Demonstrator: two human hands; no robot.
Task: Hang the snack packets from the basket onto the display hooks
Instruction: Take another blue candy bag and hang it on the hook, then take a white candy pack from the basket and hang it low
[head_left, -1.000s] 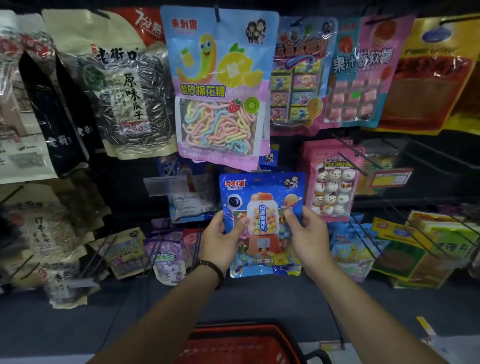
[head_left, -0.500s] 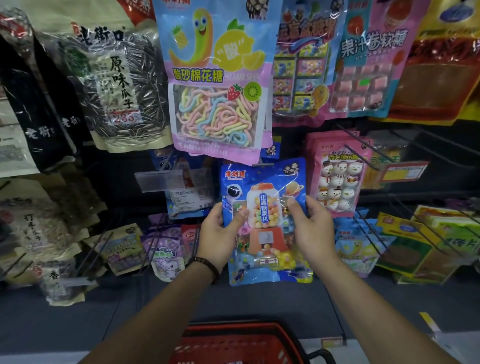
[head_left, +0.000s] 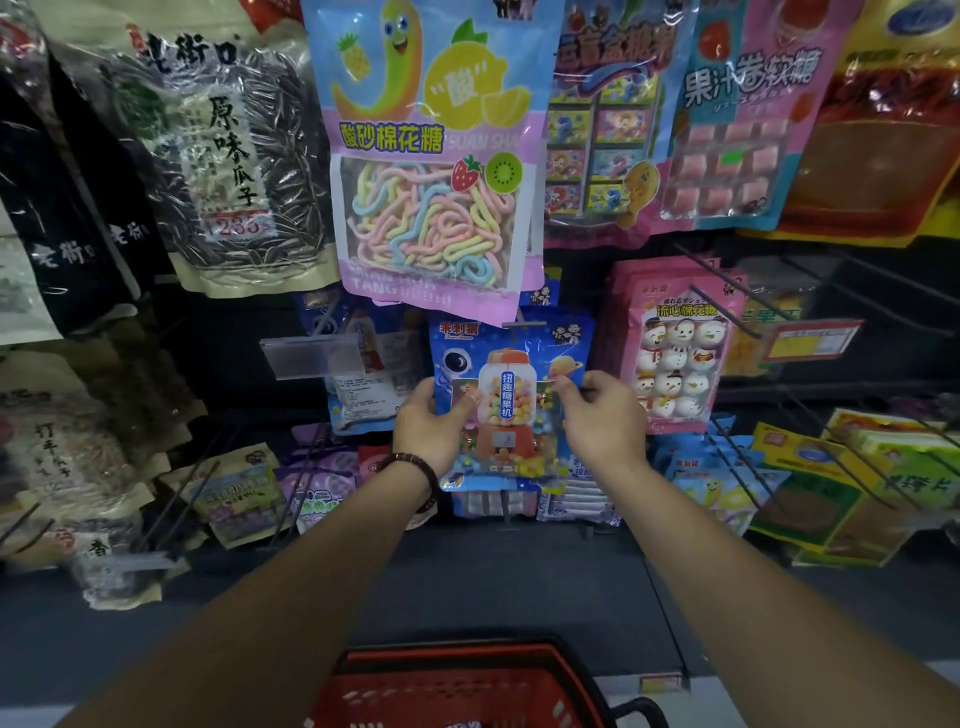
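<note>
I hold a blue candy packet (head_left: 511, 358) printed with a gumball machine, upright against the display, just under the big pink marshmallow-rope packet (head_left: 434, 171). My left hand (head_left: 431, 428) grips its left edge and my right hand (head_left: 602, 415) pinches its right edge. The packet's top edge sits at a hook end (head_left: 524, 325), partly hidden by the marshmallow packet. Whether the hook is through the hole is unclear. The red basket (head_left: 467, 680) stands below, between my forearms.
Packets hang all around: sunflower seeds (head_left: 223, 156) at upper left, pink snowman marshmallows (head_left: 675, 353) right of my hands, yellow-green packs (head_left: 852, 483) at lower right. Bare black hooks (head_left: 810, 296) jut out at right. A clear price tag holder (head_left: 311, 356) sticks out left.
Both hands have pushed the blue packet upward and deeper toward the display, bringing its top edge up under the marshmallow packet. The camera has moved closer.
</note>
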